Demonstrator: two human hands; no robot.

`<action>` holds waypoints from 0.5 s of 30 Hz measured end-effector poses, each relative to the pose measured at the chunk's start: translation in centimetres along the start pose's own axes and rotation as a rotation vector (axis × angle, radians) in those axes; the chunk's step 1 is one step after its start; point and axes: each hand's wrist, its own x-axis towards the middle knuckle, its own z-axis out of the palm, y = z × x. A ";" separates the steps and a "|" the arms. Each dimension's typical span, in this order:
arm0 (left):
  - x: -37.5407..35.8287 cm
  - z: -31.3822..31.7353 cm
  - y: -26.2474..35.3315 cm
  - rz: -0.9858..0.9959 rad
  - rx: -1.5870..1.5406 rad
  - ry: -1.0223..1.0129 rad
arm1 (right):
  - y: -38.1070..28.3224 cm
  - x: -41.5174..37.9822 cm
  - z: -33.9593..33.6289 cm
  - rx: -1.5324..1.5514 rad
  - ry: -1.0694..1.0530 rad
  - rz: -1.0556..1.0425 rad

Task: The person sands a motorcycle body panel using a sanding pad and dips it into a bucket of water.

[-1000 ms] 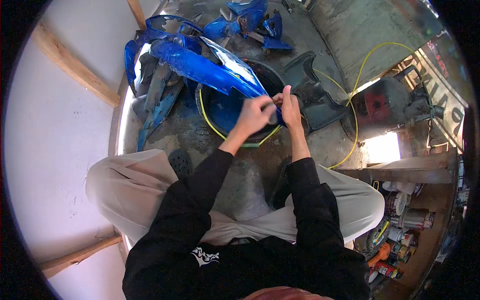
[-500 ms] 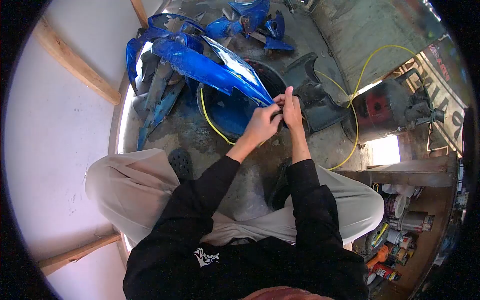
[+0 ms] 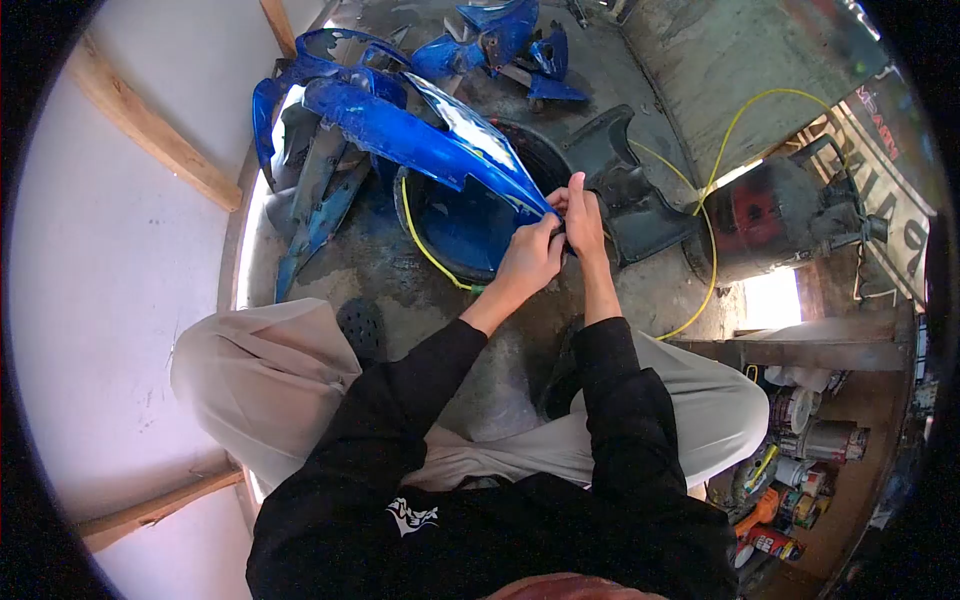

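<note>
The long, glossy blue plastic panel is slanting over the round, dark basin, narrow tip nearest the person. Angling inward, the left hand is pinching that tip, fingers nearly closed; the right hand is pointing its thumb forward, fingers curling beside the tip, their hold unclear.

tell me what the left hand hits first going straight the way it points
Likely the right hand, close ahead of the left hand by the tip of the blue panel; depth there is unclear.
</note>
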 end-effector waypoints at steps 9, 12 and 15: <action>5.2 -7.9 -3.6 -0.070 -0.031 0.334 | -0.7 -0.4 0.2 -0.016 -0.010 -0.019; 4.0 -5.0 -3.0 -0.024 0.038 0.332 | -0.3 0.1 0.4 -0.042 0.002 0.006; 1.2 -1.3 -1.0 -0.007 0.047 0.099 | -0.7 -0.2 0.1 -0.050 0.006 0.000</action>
